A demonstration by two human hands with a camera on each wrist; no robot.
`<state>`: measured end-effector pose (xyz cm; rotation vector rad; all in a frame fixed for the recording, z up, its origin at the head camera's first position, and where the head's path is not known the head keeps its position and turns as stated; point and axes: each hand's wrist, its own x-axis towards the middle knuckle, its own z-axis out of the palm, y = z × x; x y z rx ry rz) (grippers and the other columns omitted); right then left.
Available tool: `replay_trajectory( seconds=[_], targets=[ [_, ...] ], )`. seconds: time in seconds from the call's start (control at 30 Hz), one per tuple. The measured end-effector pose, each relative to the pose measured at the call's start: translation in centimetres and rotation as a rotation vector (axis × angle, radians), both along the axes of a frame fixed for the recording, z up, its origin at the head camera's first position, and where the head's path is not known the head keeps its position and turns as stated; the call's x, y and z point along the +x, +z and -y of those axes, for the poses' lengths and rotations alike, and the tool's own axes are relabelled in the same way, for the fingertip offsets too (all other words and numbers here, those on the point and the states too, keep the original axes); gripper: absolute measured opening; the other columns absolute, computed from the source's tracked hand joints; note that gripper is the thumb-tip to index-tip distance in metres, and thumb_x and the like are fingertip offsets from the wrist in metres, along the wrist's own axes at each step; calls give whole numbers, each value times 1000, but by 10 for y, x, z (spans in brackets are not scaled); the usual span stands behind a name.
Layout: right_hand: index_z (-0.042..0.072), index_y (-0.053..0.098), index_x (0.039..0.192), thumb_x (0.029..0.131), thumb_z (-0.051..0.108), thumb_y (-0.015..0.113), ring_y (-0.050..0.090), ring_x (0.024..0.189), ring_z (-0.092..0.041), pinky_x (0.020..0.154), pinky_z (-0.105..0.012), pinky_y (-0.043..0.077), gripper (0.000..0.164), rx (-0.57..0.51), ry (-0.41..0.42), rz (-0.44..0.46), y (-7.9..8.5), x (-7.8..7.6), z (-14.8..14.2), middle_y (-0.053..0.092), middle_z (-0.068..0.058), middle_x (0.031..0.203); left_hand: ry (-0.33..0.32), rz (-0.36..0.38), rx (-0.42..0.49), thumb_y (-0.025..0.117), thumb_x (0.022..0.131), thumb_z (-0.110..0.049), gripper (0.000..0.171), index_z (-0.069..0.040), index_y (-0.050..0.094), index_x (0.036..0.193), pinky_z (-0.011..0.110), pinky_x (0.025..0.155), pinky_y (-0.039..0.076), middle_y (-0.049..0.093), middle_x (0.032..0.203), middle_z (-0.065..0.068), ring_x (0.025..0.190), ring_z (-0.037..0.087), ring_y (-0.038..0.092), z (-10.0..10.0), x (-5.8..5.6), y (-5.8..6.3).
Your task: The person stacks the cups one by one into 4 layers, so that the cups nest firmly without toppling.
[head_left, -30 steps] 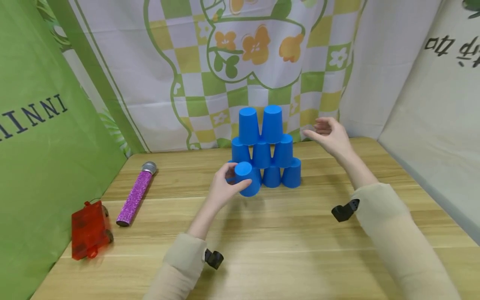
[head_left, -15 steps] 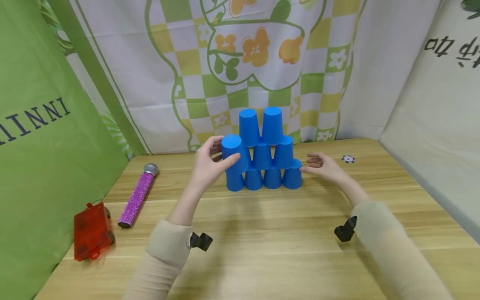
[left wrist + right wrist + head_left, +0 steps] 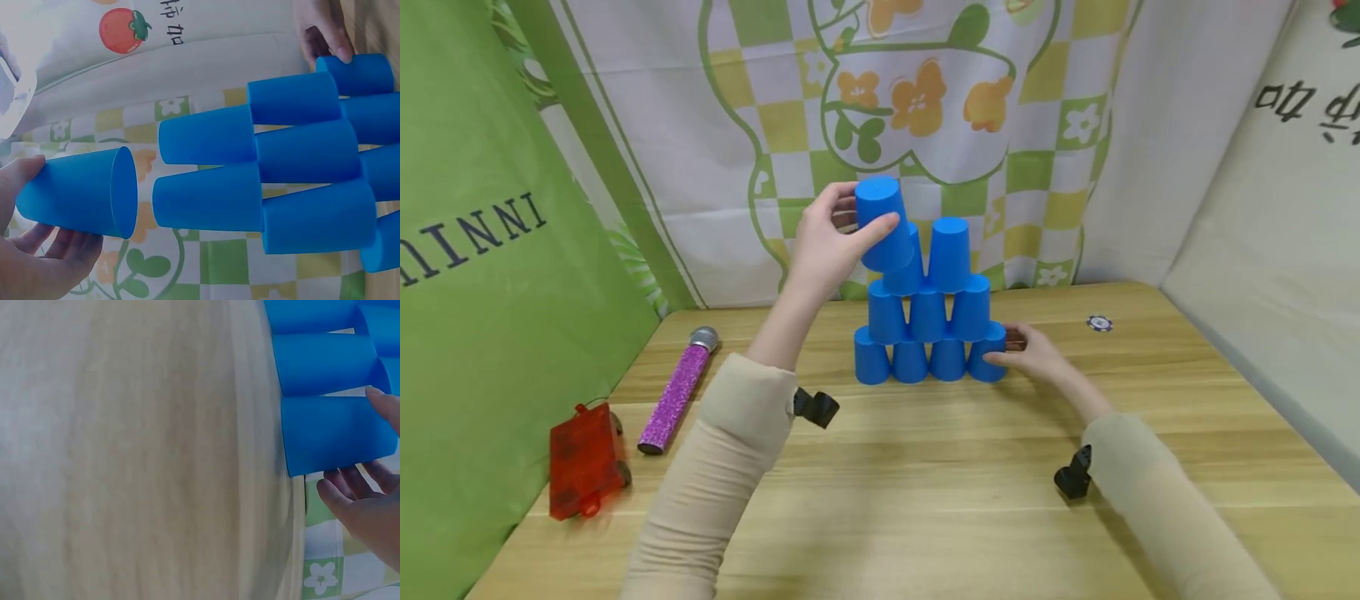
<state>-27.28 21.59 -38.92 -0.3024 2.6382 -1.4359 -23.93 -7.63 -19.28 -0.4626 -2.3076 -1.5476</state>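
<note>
My left hand [image 3: 824,242] grips an upside-down blue cup [image 3: 882,223] between thumb and fingers, raised in front of the top row and slightly tilted. In the left wrist view, this cup [image 3: 78,190] shows a gap between its rim and the upper cups [image 3: 206,197]. Below it stands a pyramid of upside-down blue cups: two on top [image 3: 950,254], three in the middle row [image 3: 927,315], several along the bottom [image 3: 910,362]. My right hand [image 3: 1036,354] holds the bottom right cup [image 3: 987,340], thumb in front and fingers at its outer side; the right wrist view shows this cup [image 3: 337,434] close.
At the left of the wooden table [image 3: 940,492] lie a purple glitter microphone [image 3: 677,392] and a red see-through toy car [image 3: 586,462]. A poker chip [image 3: 1100,322] lies at the back right. A patterned curtain [image 3: 917,108] hangs directly behind the pyramid.
My left hand has set a cup into the middle row's left side earlier in view, and now lifts a cup higher, above that row. My right hand has come down and left onto the bottom right cup.
</note>
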Motion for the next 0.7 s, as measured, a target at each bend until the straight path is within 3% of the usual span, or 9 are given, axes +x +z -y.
replay_trajectory(
  seconds=[0.4,0.7],
  targets=[
    [-10,35,136,89,22,64,43,125,-47,103,-56,40,65,26,-35,-18,-4,-2,4,44,-33,134,29,43,-24,68,84,-39,58,-14,48,131,33,95,50,56,129,6,115,18,57,-33,-35,32],
    [-11,39,132,88,18,65,46,121,-47,100,-56,42,60,36,-35,-44,-5,-5,7,47,-34,129,45,87,-69,68,84,-40,58,-12,48,131,32,96,48,58,128,7,116,17,55,-47,-54,34]
  ],
)
